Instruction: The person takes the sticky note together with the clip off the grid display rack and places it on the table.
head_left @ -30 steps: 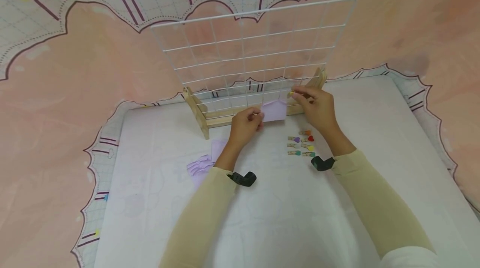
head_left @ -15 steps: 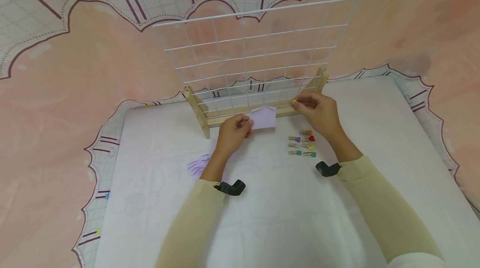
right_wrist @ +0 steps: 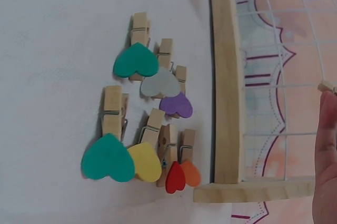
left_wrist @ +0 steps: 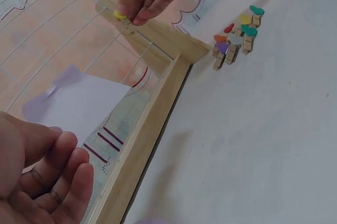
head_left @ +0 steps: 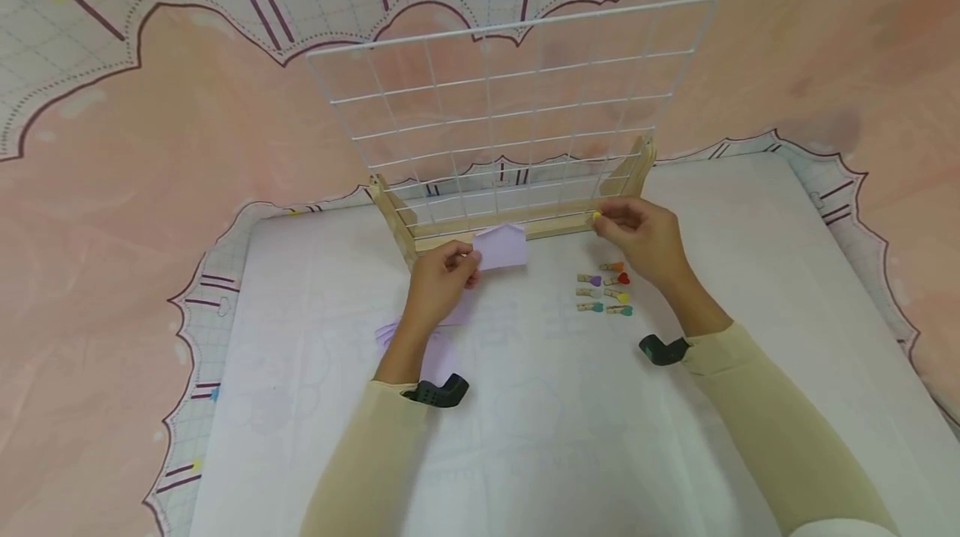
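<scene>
My left hand pinches a small lilac paper by its left edge, in front of the wire grid's wooden base. In the left wrist view the paper has a folded-over edge, and thumb and fingertips meet at its corner. My right hand pinches a small wooden clothespin with a yellow top, near the right end of the base. Only the clothespin's wooden tip shows in the right wrist view. The white wire grid stands upright, with nothing clipped on it.
Several small clothespins with coloured hearts lie on the white table below my right hand. More lilac papers lie by my left forearm, partly hidden. The grid's wooden stand runs along the back, before a patterned cloth.
My left hand has drawn the lilac paper left and toward me, away from the right hand. My right hand has lowered slightly toward me, with the clothespin still pinched.
</scene>
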`<state>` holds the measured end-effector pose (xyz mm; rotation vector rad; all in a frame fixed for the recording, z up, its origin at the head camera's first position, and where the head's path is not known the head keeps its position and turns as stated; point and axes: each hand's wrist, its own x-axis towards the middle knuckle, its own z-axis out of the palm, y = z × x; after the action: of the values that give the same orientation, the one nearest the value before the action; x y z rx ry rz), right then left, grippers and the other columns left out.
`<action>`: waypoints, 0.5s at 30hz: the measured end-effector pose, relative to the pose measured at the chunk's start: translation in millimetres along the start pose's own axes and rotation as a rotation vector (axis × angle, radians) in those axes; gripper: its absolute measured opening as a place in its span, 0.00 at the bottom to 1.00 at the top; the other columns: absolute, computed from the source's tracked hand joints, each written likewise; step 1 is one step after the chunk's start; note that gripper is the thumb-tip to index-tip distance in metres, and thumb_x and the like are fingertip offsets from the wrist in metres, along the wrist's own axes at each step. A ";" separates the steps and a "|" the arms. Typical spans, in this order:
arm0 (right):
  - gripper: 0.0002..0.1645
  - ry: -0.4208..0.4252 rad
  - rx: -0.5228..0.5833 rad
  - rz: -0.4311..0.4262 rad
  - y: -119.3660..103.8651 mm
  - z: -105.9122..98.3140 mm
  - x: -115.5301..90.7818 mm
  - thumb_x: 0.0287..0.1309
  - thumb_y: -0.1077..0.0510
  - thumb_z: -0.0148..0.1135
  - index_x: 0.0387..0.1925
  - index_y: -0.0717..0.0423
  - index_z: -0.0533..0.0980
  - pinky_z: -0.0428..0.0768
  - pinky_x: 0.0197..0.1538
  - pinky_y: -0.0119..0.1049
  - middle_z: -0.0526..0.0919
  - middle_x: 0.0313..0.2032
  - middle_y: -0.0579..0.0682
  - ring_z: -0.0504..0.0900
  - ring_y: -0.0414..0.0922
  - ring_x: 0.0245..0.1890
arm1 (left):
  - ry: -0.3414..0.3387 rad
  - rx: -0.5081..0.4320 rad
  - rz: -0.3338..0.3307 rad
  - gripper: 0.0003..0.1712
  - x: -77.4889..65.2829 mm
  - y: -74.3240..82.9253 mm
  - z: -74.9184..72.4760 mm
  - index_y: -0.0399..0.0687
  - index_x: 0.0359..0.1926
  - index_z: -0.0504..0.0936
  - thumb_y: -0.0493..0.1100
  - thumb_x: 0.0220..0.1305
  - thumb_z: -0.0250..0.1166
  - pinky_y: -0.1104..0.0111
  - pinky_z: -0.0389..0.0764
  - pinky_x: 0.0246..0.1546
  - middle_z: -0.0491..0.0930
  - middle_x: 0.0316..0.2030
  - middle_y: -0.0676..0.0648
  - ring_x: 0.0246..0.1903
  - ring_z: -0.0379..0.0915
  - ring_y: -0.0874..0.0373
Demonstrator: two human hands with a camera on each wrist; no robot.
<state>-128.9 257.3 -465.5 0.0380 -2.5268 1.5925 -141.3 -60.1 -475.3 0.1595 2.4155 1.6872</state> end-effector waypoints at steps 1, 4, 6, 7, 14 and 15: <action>0.15 -0.002 -0.002 -0.002 0.6 -0.2 -0.8 0.67 0.60 0.66 0.51 0.63 0.82 0.82 0.45 0.18 0.87 0.45 0.61 0.84 0.25 0.36 | 0.002 0.001 -0.004 0.09 -1.3 -0.6 -2.1 0.37 0.45 0.84 0.40 0.72 0.64 0.69 0.87 0.34 0.86 0.30 0.39 0.29 0.85 0.52; 0.15 0.001 -0.011 -0.019 2.2 -0.4 -3.7 0.67 0.62 0.65 0.53 0.64 0.82 0.81 0.45 0.18 0.88 0.45 0.61 0.84 0.24 0.35 | 0.006 0.003 -0.021 0.09 -5.2 -2.3 -8.0 0.37 0.45 0.84 0.40 0.72 0.64 0.68 0.88 0.35 0.86 0.31 0.38 0.31 0.86 0.50; 0.14 0.006 -0.002 -0.035 3.9 -0.2 -5.6 0.67 0.63 0.65 0.52 0.64 0.83 0.82 0.44 0.18 0.88 0.44 0.62 0.84 0.24 0.35 | 0.014 0.005 -0.035 0.09 -7.4 -3.6 -11.0 0.38 0.45 0.84 0.41 0.72 0.64 0.68 0.88 0.35 0.86 0.32 0.37 0.30 0.85 0.53; 0.14 0.008 0.003 -0.044 4.7 0.0 -6.3 0.66 0.63 0.65 0.51 0.64 0.83 0.82 0.43 0.18 0.88 0.43 0.62 0.84 0.24 0.34 | 0.019 0.012 -0.040 0.09 -8.7 -4.2 -12.2 0.38 0.44 0.84 0.41 0.72 0.64 0.68 0.88 0.35 0.87 0.32 0.37 0.30 0.85 0.55; 0.09 0.010 -0.086 -0.017 8.7 -0.4 -12.0 0.66 0.61 0.66 0.45 0.60 0.85 0.79 0.44 0.17 0.89 0.41 0.58 0.82 0.31 0.34 | 0.044 0.054 -0.079 0.10 -14.7 -9.3 -19.5 0.38 0.44 0.85 0.42 0.71 0.65 0.70 0.86 0.33 0.87 0.30 0.41 0.27 0.84 0.58; 0.09 0.009 -0.111 -0.002 9.3 -0.5 -12.9 0.67 0.59 0.66 0.45 0.59 0.84 0.78 0.43 0.17 0.89 0.41 0.56 0.82 0.33 0.34 | 0.044 0.055 -0.084 0.10 -15.5 -10.0 -20.2 0.38 0.44 0.85 0.42 0.71 0.65 0.70 0.86 0.33 0.87 0.30 0.41 0.27 0.84 0.57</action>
<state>-117.1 261.0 -475.4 0.0198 -2.6024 1.4456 -130.4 -85.2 -476.5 0.0284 2.4645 1.6065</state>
